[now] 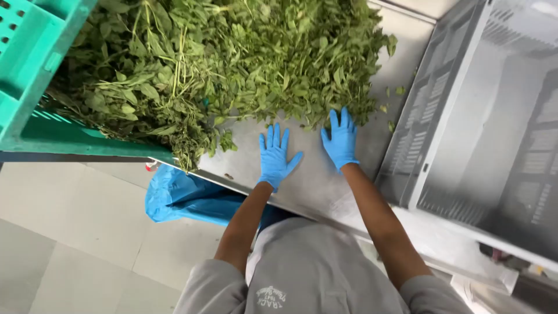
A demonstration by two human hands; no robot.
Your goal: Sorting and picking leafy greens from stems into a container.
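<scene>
Teal plastic crate [26, 70] tipped at upper left; grey slatted crate [465, 116] lying at right; crumpled blue plastic bag [186, 200] below table edge; pale tiled floor [70, 232].

Your two hands, the left hand [274, 156] and the right hand [340, 139], wear bright blue gloves. The leaves [232, 58] are green. The crate [29, 70] is teal. The surface [308, 186] is shiny grey. The bag [180, 197] is blue.
</scene>
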